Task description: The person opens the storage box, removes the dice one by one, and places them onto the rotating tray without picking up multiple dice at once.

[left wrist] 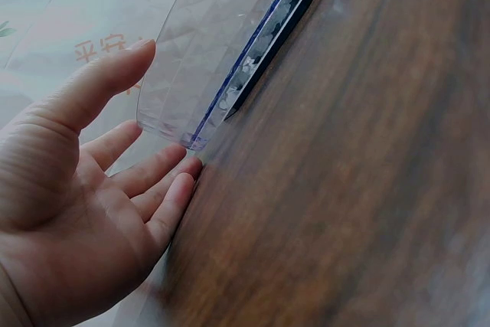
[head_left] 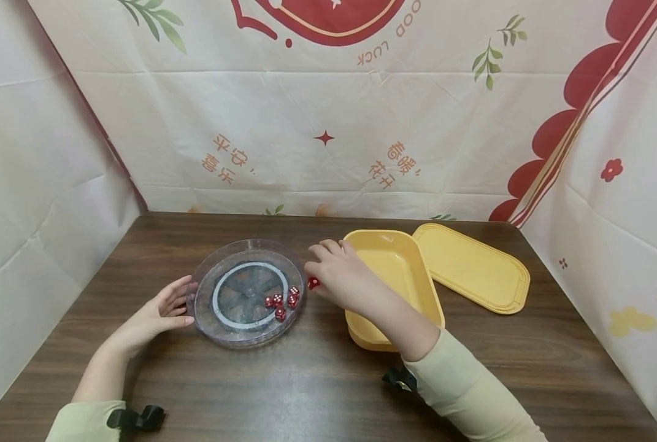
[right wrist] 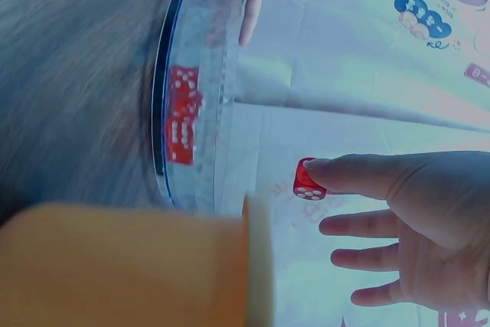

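A red die (right wrist: pixel 308 181) with white pips is pinched between the thumb and a fingertip of my right hand (head_left: pixel 341 277). This hand is in the air between the round clear dish (head_left: pixel 248 293) and the yellow box (head_left: pixel 392 253). Several red dice (head_left: pixel 280 314) lie together at the right side inside the dish. My left hand (head_left: pixel 154 312) is at the dish's left side, fingers extended at its rim. In the left wrist view, those fingertips (left wrist: pixel 184 155) are at the clear wall, the palm holding nothing.
The yellow lid (head_left: pixel 474 268) lies flat to the right of the box, its left end close to the box's rim. A printed cloth (head_left: pixel 300 110) hangs behind the brown wooden table (head_left: pixel 262 393) and at both sides.
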`<state>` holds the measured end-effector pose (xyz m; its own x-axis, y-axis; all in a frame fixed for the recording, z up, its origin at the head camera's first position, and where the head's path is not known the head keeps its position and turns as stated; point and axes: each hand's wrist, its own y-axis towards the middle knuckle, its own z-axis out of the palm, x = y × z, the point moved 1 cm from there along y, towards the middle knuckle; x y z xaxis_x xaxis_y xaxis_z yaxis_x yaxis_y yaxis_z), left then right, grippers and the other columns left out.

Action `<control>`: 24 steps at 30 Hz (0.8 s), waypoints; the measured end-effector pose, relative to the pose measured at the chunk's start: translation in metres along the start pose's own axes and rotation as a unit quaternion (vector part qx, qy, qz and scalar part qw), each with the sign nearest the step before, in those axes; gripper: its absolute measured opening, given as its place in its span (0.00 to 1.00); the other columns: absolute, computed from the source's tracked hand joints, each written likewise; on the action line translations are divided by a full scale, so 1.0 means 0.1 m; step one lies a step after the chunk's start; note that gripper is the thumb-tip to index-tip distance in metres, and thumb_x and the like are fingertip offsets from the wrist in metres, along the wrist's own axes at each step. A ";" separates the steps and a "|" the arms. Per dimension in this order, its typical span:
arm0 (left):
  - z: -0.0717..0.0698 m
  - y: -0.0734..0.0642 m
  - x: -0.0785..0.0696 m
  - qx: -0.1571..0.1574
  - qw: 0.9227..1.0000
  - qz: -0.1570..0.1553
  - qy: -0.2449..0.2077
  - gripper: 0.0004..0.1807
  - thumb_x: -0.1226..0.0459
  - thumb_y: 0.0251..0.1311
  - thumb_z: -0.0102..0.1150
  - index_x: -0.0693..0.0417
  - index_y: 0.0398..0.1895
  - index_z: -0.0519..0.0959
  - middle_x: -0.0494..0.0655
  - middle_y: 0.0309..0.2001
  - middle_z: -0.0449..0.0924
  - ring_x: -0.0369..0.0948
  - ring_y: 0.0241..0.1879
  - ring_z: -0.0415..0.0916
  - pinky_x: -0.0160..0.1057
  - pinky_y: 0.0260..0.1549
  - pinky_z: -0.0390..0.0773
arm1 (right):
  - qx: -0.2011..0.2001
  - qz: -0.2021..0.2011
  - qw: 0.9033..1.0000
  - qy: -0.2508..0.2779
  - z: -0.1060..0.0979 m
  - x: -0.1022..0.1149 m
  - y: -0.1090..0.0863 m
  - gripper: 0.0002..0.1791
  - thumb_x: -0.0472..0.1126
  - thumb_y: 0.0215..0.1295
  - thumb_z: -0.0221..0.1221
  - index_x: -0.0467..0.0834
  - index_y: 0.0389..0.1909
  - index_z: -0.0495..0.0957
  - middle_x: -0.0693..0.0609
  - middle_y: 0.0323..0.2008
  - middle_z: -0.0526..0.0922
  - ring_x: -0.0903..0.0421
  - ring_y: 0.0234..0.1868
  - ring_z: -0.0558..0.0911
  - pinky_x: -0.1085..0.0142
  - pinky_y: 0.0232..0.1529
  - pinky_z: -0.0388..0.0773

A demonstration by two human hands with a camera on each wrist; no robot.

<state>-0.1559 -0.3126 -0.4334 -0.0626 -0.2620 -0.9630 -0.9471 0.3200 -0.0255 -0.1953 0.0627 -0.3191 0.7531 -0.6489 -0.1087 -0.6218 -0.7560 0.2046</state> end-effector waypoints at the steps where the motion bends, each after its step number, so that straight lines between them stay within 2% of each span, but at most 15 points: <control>1: 0.00 0.00 0.00 0.000 1.000 0.000 0.000 0.47 0.71 0.59 0.62 0.60 0.75 0.42 0.66 0.72 0.47 0.63 0.67 0.45 0.22 0.51 0.62 | -0.003 -0.004 1.000 -0.001 0.01 0.02 0.01 0.08 0.46 0.55 0.69 0.51 0.33 0.81 0.46 0.53 0.77 0.46 0.56 0.70 0.51 0.52 0.65; 6: 0.00 0.00 0.00 0.001 1.000 0.001 0.002 0.47 0.71 0.59 0.61 0.60 0.75 0.42 0.66 0.72 0.47 0.63 0.67 0.45 0.22 0.51 0.62 | -0.011 -0.030 0.999 -0.008 0.04 0.14 0.07 0.08 0.46 0.55 0.68 0.51 0.35 0.82 0.47 0.51 0.77 0.47 0.55 0.70 0.52 0.51 0.66; 18: 0.00 0.00 0.01 0.001 1.000 0.002 0.006 0.46 0.70 0.60 0.61 0.60 0.75 0.43 0.67 0.71 0.47 0.63 0.67 0.46 0.22 0.51 0.62 | 0.035 -0.034 0.999 -0.009 0.09 0.38 0.20 0.11 0.48 0.58 0.67 0.53 0.41 0.82 0.47 0.57 0.75 0.48 0.59 0.68 0.50 0.57 0.64; 24: -0.01 0.00 0.02 0.002 1.000 0.003 0.002 0.47 0.71 0.59 0.61 0.60 0.75 0.43 0.66 0.72 0.47 0.63 0.67 0.46 0.22 0.51 0.62 | 0.043 -0.044 0.998 -0.005 0.16 0.48 0.25 0.12 0.49 0.58 0.67 0.53 0.43 0.83 0.48 0.56 0.75 0.48 0.60 0.67 0.50 0.58 0.63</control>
<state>-0.1565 -0.3140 -0.4348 -0.0695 -0.2629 -0.9623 -0.9457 0.3245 -0.0203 -0.1777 0.0114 -0.3351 0.8037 -0.5803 -0.1315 -0.5700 -0.8143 0.1095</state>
